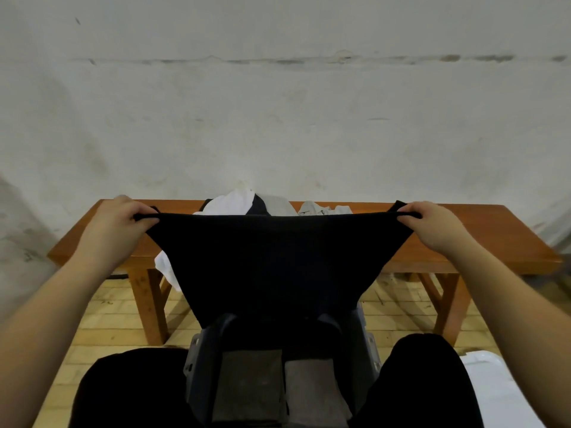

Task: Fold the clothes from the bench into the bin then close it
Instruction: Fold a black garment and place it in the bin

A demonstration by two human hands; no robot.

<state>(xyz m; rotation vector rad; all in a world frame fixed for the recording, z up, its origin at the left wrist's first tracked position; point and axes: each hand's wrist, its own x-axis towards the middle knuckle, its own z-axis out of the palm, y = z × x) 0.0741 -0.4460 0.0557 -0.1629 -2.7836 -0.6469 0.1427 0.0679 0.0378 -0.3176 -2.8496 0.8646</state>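
Note:
A black garment (275, 261) hangs stretched flat in front of me. My left hand (119, 223) pinches its upper left corner and my right hand (432, 225) pinches its upper right corner. Its lower edge drops over the grey bin (197, 359) between my knees. Inside the bin lie folded grey clothes (278, 384). Behind the garment, a pile of white and light grey clothes (234, 200) rests on the wooden bench (463, 239), mostly hidden by the black cloth.
A white lid-like object (491, 387) lies on the floor at the lower right. The bench stands against a rough white wall (278, 103). My knees in black trousers (129, 390) flank the bin on a yellow brick floor.

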